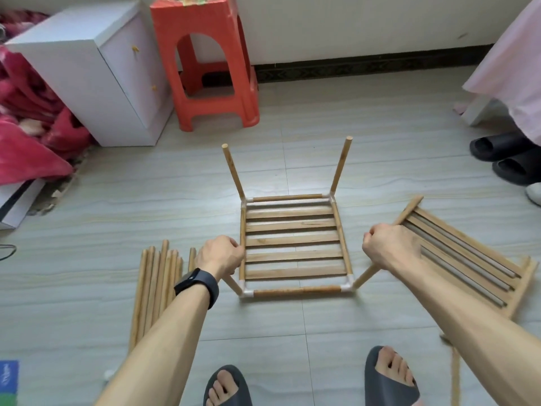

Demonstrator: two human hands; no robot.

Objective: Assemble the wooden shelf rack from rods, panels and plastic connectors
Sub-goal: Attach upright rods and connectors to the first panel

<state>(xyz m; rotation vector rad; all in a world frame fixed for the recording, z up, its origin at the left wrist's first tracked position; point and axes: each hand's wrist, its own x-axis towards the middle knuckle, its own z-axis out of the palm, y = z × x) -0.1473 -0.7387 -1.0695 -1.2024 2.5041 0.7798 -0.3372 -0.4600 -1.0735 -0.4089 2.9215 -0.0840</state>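
While the slatted panel (292, 240) lies on the floor (117, 200) at the centre of the frame, boxed in by rails and white plastic connectors (247, 293) at its corners, a rod is seen rising from each corner. The two far rods (232, 171) stand free. The left near rod (233, 284) is gripped near its top by the left hand (219, 254), and the right near rod (366, 278) is enclosed in the fist of the right hand (389, 247). The step in hand is judged to be the seating of these two uprights in their sockets. It is best done with pressure sent straight down the line of each rod, since sideways leverage could split a connector or draw a rail out of it. Both rods should be pressed evenly so that the panel is kept flat and not tipped. All four uprights should then be checked for equal depth and a true vertical, though the outward lean seen in the far pair may be owed to the wide lens. A second panel (468, 259) is laid at the right of the frame and spare rods (155, 282) are bundled at lower left, so later tiers appear not yet built.
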